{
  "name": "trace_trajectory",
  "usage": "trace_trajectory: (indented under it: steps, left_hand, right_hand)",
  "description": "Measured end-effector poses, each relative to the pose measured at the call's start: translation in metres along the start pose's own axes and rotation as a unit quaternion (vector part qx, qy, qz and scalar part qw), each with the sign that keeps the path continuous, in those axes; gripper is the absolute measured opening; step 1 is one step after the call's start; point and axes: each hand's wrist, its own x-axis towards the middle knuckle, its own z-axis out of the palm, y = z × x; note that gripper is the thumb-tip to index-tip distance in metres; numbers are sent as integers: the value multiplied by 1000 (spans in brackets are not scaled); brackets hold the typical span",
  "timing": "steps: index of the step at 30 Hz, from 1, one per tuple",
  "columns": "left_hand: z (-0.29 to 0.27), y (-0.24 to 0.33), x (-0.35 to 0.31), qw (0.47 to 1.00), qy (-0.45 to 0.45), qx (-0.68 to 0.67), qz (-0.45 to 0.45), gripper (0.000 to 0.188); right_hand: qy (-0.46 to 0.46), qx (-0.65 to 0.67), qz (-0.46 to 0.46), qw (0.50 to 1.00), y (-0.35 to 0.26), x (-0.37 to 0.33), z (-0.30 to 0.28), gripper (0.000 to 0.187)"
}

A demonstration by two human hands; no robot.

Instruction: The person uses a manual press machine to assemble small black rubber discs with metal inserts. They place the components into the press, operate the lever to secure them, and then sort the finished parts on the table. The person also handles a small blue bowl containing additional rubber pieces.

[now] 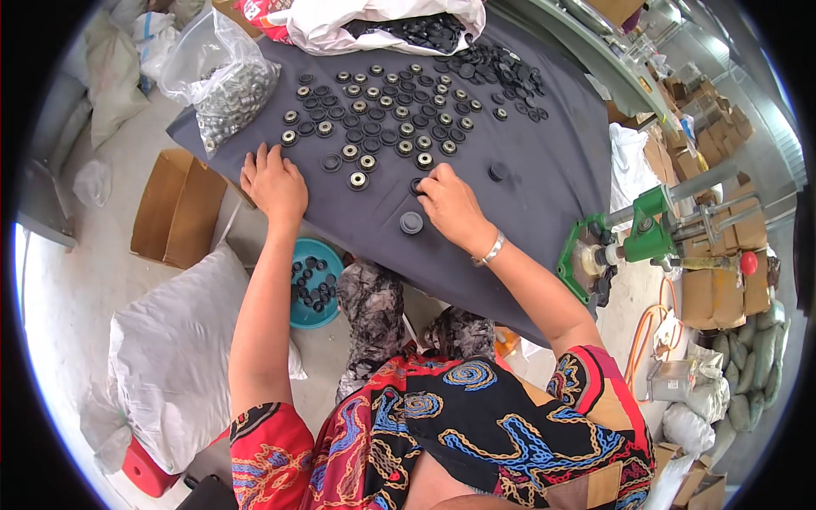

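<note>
My right hand (455,206) pinches a black plastic ring (416,186) between thumb and fingertips, low over the dark cloth near the table's front. Just nearer to me stands a dark grey round cap (411,223); another black round piece (498,172) stands to the right. My left hand (276,185) lies at the table's left front edge with its fingers apart, holding nothing. Close beyond its fingertips is a metal bearing in a black ring (289,138). Several more bearings in rings (358,180) and bare black rings (372,129) are spread across the cloth (544,187).
At the far left leans a clear bag of metal parts (234,106). Black discs (501,72) lie in front of an opened white sack (323,30). A green hand press (650,225) is at right. Below are a teal basin (316,318), cardboard box (174,208) and white sack (178,348).
</note>
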Motion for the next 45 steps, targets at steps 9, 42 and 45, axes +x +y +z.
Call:
trace_trajectory:
  steps: [9,42,45]
  left_hand:
    - [3,-3,1,1000,-3,8,-2,32]
    - [2,-4,1,1000,11,-4,4,32]
    - [1,-1,-2,1000,3,-11,3,31]
  right_hand:
    - [-3,98,61,993,3,-1,-16,20]
    - [-12,-13,31,999,28,51,-8,21]
    - [14,-17,28,999,28,38,-7,21]
